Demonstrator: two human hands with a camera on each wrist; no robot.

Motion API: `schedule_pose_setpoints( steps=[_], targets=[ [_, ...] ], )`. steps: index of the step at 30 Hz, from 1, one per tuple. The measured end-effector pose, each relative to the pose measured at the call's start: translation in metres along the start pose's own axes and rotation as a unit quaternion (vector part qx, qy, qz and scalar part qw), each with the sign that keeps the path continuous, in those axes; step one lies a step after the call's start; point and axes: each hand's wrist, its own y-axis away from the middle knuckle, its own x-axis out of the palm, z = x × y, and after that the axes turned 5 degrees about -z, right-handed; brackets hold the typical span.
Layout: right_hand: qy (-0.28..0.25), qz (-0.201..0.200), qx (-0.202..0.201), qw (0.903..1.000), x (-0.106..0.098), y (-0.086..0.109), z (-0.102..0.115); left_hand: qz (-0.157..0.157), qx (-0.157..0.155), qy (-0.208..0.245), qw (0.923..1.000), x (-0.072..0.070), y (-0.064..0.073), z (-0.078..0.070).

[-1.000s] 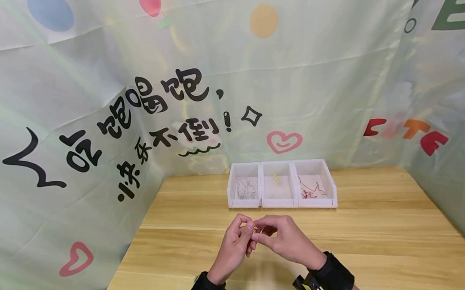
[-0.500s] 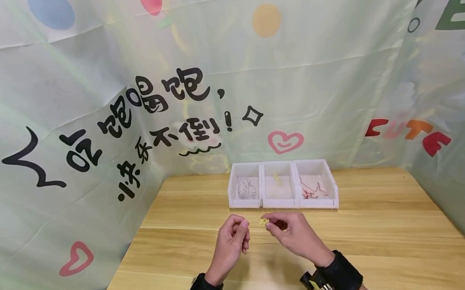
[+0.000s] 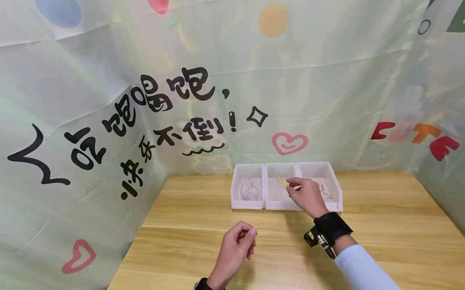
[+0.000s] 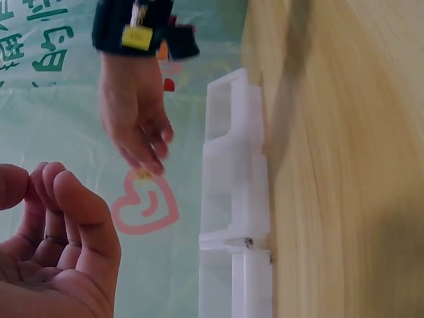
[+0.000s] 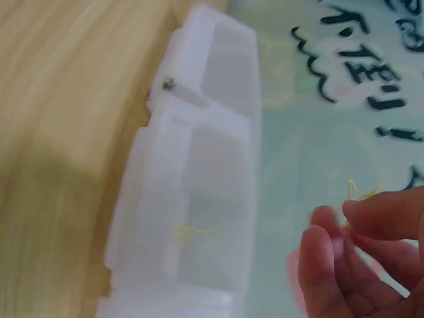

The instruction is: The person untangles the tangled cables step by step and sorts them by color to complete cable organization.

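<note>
My right hand (image 3: pixel 308 196) is over the middle bin (image 3: pixel 279 203), pinching a small looped yellow strand (image 5: pixel 363 191) between thumb and fingertips. In the right wrist view, more thin yellow strands (image 5: pixel 189 232) lie inside that bin. My left hand (image 3: pixel 233 251) stays above the table in front of the bins. Its fingers are loosely curled, with the thumb meeting the fingertips, and nothing shows between them in the left wrist view. The left bin (image 3: pixel 247 204) contains thin grey strands (image 3: pixel 249 190). Red strands (image 3: pixel 325 192) in the right bin are partly hidden behind my right hand.
The white bins stand side by side on the wooden table (image 3: pixel 181 246), close to the back cloth. Printed cloth walls (image 3: pixel 328 97) enclose the table at the back and sides. Both wrists wear black straps (image 3: pixel 333 227).
My hands were together on the yellow strand, then separated with it in my right hand. The right hand moved forward over the middle bin. The left stayed nearly where it was.
</note>
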Motion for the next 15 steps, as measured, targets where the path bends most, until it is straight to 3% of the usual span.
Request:
schedule_pose_setpoints(
  steps=[6,10,13,15],
  targets=[
    [0.008,0.067,0.032,0.9972,0.005,0.005,-0.009,0.006,-0.007,-0.022,0.9997,-0.005,0.004,0.003],
    [0.017,0.082,-0.002,0.9965,0.0,0.016,-0.006,-0.003,-0.001,-0.045,0.999,-0.014,0.0,0.017],
    [0.052,0.094,-0.041,0.9934,-0.006,0.019,-0.009,-0.01,0.025,-0.109,0.9937,-0.026,-0.014,0.031],
    [0.087,0.104,-0.063,0.9888,-0.013,0.017,-0.012,-0.01,0.041,-0.18,0.9827,-0.036,-0.031,0.037]
  ],
)
